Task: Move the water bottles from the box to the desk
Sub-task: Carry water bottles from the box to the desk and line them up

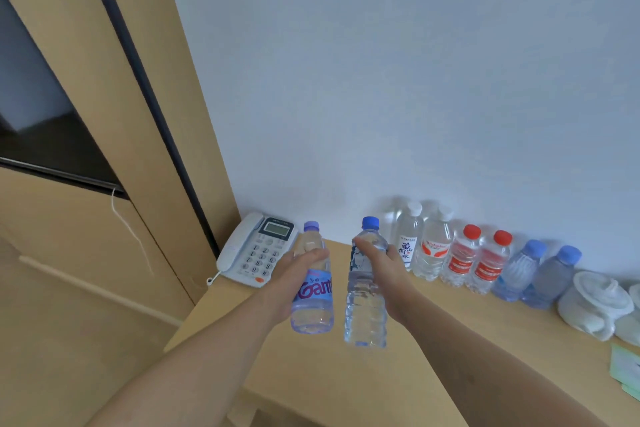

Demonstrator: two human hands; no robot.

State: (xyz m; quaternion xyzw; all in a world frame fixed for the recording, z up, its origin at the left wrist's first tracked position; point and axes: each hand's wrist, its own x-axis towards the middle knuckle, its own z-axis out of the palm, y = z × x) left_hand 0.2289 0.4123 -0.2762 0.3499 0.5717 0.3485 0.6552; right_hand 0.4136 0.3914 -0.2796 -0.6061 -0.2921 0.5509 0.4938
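Note:
My left hand (294,274) grips a clear water bottle with a pale purple cap and a blue-purple label (313,302), held upright above the wooden desk (346,374). A taller clear bottle with a blue cap (365,308) is gripped by my right hand (384,270), also upright above the desk, just right of the first. Several more bottles stand in a row along the wall: white-capped ones (427,250), red-capped ones (474,260) and blue-capped ones (533,274). The box is out of view.
A white desk phone (256,250) sits at the desk's far left corner by the wooden wall panel (114,114). A white teapot (595,305) stands at the right end of the bottle row. Pale green paper (627,367) lies at the right edge.

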